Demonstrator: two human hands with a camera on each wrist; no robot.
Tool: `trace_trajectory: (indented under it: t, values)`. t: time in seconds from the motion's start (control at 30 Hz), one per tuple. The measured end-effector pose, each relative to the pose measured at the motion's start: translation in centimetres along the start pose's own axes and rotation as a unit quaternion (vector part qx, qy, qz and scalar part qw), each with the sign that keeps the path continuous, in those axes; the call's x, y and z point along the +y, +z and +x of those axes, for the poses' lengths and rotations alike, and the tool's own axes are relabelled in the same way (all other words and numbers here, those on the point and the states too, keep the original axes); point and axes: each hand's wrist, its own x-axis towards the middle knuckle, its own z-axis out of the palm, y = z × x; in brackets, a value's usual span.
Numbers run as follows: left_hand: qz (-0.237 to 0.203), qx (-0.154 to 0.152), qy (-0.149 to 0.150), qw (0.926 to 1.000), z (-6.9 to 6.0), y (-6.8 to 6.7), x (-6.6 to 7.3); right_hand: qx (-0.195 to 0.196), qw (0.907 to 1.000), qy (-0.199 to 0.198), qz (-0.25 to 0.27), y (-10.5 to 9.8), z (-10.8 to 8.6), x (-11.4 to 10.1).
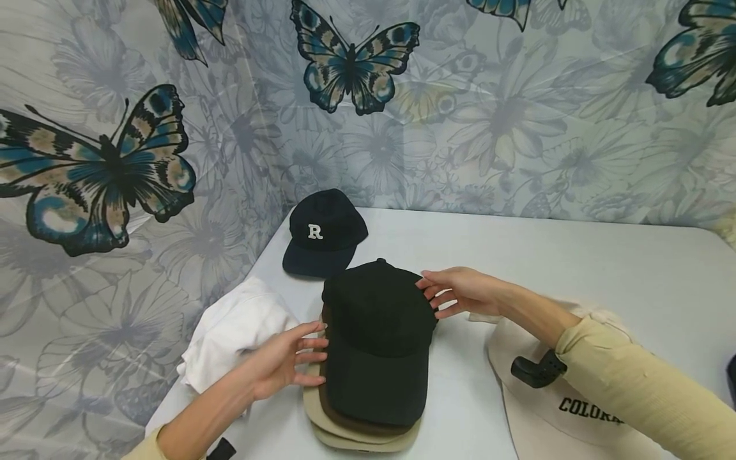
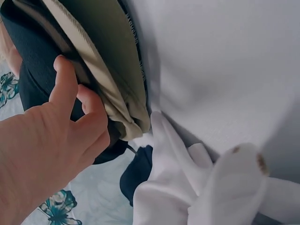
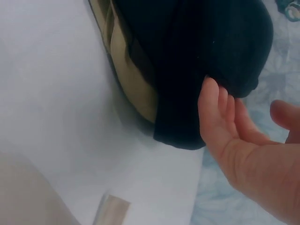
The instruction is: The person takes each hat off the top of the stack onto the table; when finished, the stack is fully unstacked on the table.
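A black cap [image 1: 379, 319] tops a stack of caps in the head view, its brim toward me. Below it show the edges of a brown cap [image 1: 339, 418] and tan caps [image 1: 368, 441]. My left hand [image 1: 282, 361] is at the stack's left side, its spread fingers against the cap edges; in the left wrist view its fingertips [image 2: 60, 63] touch the dark brim. On the other side my right hand [image 1: 462, 291] reaches the black cap's upper right with loosely bent fingers. Its fingertips [image 3: 209, 84] touch the black fabric in the right wrist view. Neither hand curls round a cap.
A navy cap with a white R [image 1: 324, 233] stands behind the stack. White crumpled fabric [image 1: 244, 326] lies at left. A cream cap lettered "COLORA" [image 1: 529, 406] sits under my right forearm. The white table [image 1: 460, 243] meets a butterfly-print cloth [image 1: 517, 128] at the back.
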Motion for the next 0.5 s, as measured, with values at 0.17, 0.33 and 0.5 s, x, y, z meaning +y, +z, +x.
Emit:
trace_trajectory:
  t: [0.17,0.33,0.5]
  values:
    - [-0.009,-0.007,-0.002,0.9999,-0.4,-0.1,-0.4,-0.007,0.9999,-0.009,-0.002,-0.1,-0.1,-0.2]
    - [-0.012,-0.013,0.000,0.9998,-0.8,-0.1,-0.9,-0.014,0.9997,-0.019,-0.001,-0.1,-0.1,-0.3]
    - [-0.015,-0.004,0.012,0.9998,-1.1,0.1,-1.1,-0.019,0.9992,-0.033,-0.008,-0.1,-0.1,-0.4]
